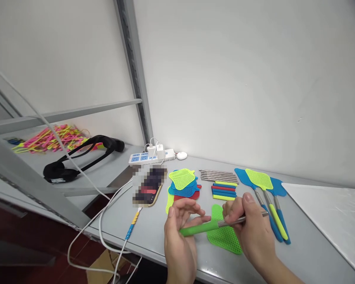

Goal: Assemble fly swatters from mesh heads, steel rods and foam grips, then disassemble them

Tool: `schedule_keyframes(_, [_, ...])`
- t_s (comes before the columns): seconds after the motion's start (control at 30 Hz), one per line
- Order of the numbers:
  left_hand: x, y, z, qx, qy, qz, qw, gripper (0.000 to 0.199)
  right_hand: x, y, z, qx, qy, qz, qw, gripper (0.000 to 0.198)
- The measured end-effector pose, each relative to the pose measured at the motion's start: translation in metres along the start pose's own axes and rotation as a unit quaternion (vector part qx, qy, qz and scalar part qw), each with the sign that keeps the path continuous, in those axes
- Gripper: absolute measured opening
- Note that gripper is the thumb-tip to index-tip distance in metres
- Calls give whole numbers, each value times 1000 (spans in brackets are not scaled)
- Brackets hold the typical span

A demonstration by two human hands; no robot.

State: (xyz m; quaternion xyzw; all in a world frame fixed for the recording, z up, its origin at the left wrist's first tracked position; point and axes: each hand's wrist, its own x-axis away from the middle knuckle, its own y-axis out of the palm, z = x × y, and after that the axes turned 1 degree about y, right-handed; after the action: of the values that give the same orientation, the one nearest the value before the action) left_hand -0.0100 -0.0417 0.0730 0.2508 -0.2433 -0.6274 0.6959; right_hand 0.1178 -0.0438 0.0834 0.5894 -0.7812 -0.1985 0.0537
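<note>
My right hand [256,230] is closed around a thin metal rod [223,223], whose left end sits in a green handle sleeve [199,228]. The sleeve's far end rests against the palm of my left hand [180,246], whose fingers are apart and loosely curved. Beneath the rod, a green fly swatter head [226,240] lies on the grey table [148,232]. Behind my hands are a pile of yellow, blue and red swatter heads [182,180], several bare metal rods [219,176] and a row of coloured handle sleeves [224,193]. Three assembled fly swatters [273,215] lie to the right.
A phone [150,185] on a cable and a power strip [152,157] are on the left. Further left, a shelf holds a black headset [68,165] and pink-yellow items [55,138]. White sheeting [328,213] covers the right side. A metal post [134,67] rises behind.
</note>
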Motion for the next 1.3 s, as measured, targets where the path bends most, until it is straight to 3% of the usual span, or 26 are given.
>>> schedule_keyframes(0.27, [7, 13, 15, 26, -12, 28, 999, 43, 7, 10, -1, -42, 27, 23, 998, 58])
schedule_keyframes(0.57, [7, 21, 3, 13, -20, 26, 999, 37, 7, 7, -3, -50, 32, 37, 998, 54])
schedule_keyframes(0.67, [1, 17, -3, -23, -27, -1, 999, 35, 4, 3, -4, -31, 42, 43, 998, 55])
schedule_keyframes(0.77, [-8, 14, -4, -141, 11, -44, 989, 33, -3, -4, -5, 1, 57, 23, 998, 54])
schedule_keyframes(0.83, [-15, 12, -2, -267, 93, -90, 955, 26, -9, -7, -6, 16, 83, 13, 996, 51])
schedule_keyframes(0.93, [-20, 8, 2, -463, 210, -200, 838, 18, -15, -11, -6, 22, 132, 20, 991, 50])
schedule_keyframes(1.0, [-20, 4, 2, -535, 231, -258, 770, 19, -16, -14, -4, 30, 156, 11, 987, 52])
schedule_keyframes(1.03, [-20, 2, 1, -551, 230, -272, 755, 19, -15, -16, -3, 42, 163, -3, 986, 52])
schedule_keyframes(1.1, [-18, -4, -2, -554, 201, -282, 757, 18, -12, -23, -3, 92, 161, -51, 981, 49])
schedule_keyframes(1.17, [-16, -10, -5, -535, 136, -269, 789, 21, -7, -36, -4, 190, 138, -106, 966, 42])
schedule_keyframes(1.23, [-14, -15, -8, -500, 55, -233, 832, 25, -1, -52, -3, 333, 93, -125, 930, 38])
schedule_keyframes(1.3, [-12, -18, -10, -459, -5, -198, 866, 29, 6, -69, 1, 480, 38, -99, 871, 42])
